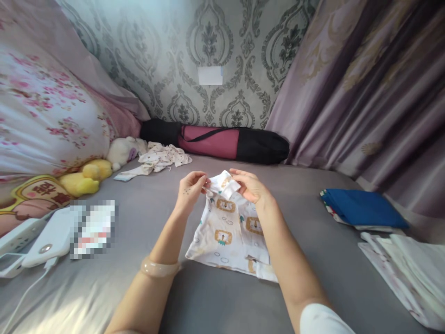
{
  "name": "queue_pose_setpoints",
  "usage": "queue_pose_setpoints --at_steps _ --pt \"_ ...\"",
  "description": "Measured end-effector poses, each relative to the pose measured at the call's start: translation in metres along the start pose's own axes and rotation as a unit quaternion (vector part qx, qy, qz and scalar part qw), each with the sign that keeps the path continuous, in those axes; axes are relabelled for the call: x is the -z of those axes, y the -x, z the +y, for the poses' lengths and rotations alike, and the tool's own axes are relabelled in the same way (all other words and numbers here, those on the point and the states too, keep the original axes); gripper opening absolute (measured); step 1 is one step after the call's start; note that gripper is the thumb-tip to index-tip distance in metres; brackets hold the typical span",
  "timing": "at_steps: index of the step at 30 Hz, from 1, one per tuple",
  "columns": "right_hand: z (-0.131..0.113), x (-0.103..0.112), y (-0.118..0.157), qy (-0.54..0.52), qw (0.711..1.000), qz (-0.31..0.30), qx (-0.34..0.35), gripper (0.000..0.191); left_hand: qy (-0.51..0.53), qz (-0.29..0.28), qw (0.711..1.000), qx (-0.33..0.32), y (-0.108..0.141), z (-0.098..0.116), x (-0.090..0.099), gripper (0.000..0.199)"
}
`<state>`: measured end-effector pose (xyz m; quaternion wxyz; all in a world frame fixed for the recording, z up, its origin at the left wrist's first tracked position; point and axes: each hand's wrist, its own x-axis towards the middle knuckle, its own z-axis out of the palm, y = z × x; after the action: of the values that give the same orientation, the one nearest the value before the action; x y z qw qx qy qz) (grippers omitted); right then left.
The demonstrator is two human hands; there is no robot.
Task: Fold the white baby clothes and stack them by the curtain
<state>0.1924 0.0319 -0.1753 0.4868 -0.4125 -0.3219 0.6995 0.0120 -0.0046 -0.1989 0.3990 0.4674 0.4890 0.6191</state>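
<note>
A small white baby shirt printed with tan lion faces lies spread on the grey bed sheet. At its far end, a white folded part, perhaps a sleeve, is raised between my hands. My left hand pinches its left edge between thumb and fingers. On the other side, my right hand grips the cloth with fingers bent around the edge. The right forearm covers some of the shirt's right side, where a layer is folded over near the bottom hem.
Folded white clothes and a folded blue garment lie at right. A crumpled printed garment sits farther back, before a black-and-maroon long bag. At left are plush toys, a power strip and a white cabled device.
</note>
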Motion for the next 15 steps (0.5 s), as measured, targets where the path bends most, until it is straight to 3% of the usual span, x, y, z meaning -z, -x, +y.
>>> queue_pose_setpoints --at_steps 4,8,11,15 --pt "-0.006 0.008 -0.001 -0.037 0.999 0.026 0.015 0.024 -0.108 0.029 0.993 -0.02 -0.004 -0.016 0.004 0.025" --pt "-0.013 0.02 -0.004 -0.065 0.997 0.035 0.022 0.017 -0.225 -0.053 0.971 -0.064 -0.006 -0.031 0.007 0.029" --pt "-0.018 0.028 -0.002 -0.073 0.997 -0.005 0.032 0.014 -0.254 -0.092 0.961 -0.058 -0.005 -0.041 0.003 0.027" --pt "-0.025 0.035 0.002 -0.037 0.995 -0.069 0.059 0.022 -0.298 -0.08 0.951 -0.035 -0.003 -0.048 -0.003 0.016"
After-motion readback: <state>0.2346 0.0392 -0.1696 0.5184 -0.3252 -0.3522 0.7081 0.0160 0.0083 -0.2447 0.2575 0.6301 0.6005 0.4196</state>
